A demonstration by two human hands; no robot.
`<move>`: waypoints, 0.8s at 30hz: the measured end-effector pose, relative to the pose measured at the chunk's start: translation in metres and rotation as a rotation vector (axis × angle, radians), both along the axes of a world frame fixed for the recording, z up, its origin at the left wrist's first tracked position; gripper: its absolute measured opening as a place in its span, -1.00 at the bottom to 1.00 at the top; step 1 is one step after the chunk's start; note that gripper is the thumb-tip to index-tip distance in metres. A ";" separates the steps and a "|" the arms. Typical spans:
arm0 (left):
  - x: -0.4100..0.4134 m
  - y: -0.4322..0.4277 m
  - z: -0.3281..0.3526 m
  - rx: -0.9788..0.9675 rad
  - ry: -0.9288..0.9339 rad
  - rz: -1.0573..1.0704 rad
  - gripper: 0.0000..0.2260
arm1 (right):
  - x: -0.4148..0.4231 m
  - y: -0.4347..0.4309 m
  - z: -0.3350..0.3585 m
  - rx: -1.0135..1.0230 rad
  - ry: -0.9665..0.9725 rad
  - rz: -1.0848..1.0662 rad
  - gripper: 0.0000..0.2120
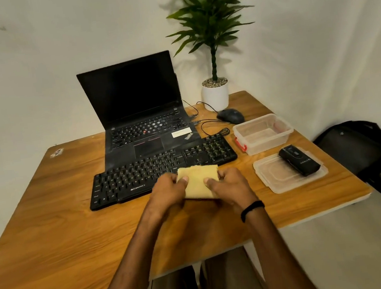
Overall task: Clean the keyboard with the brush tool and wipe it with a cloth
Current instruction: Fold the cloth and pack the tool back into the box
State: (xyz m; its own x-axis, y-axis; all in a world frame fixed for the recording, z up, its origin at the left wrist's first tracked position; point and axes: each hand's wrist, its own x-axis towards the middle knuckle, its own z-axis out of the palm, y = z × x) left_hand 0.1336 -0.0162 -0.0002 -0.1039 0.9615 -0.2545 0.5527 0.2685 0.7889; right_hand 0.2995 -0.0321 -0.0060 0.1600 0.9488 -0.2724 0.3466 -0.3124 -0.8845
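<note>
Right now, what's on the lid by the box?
A black tool lies on the clear lid, toward its far right side. The part of the lid beneath the tool is covered, so anything under it cannot be seen.

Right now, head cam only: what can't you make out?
- Yellow cloth: lower part hidden under left hand and right hand, head view.
- Zebronics keyboard: front edge near the space bar covered by cloth and hands; key legends too small.
- Black device on the clear lid: label too small; can't tell if it's the brush tool.
- Table: left side cut off by the frame edge.
</note>
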 end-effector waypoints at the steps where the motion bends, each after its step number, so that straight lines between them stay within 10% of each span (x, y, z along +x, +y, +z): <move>1: 0.009 0.004 0.006 0.030 -0.063 0.002 -0.85 | 0.011 0.004 0.007 0.001 0.074 -0.023 -0.83; 8: 0.113 0.049 0.043 0.215 -0.290 -0.054 -0.62 | 0.114 0.044 0.061 0.235 -0.007 -0.276 -0.84; 20: 0.204 0.120 0.026 0.316 0.456 -0.286 -0.59 | 0.173 0.148 0.034 -0.017 -0.819 -0.087 -0.62; 24: 0.195 0.118 0.015 0.387 0.473 -0.210 -0.57 | 0.179 0.140 0.023 0.183 -0.768 -0.185 -0.71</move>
